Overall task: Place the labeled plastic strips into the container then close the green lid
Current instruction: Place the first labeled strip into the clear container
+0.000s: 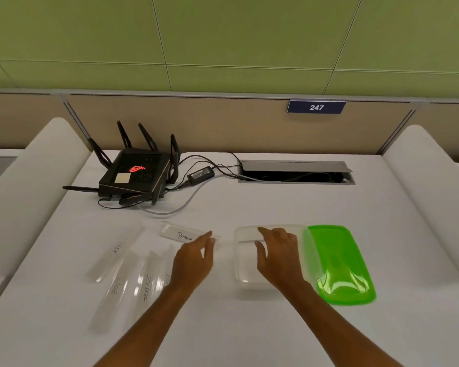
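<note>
On the white desk (249,327) the green lid (339,263) leans off the clear container (249,276), which looks empty, so loading has barely begun. The right hand (278,256) hovers slack over it, holding nothing. The left hand (194,258), fingers loose, reaches the PENGUIN strip (180,233); next, pinch its end.

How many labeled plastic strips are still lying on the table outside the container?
At least 5: the PENGUIN strip by the left hand, one far left, two beside it, one partly under the wrist. More may be hidden.
</note>
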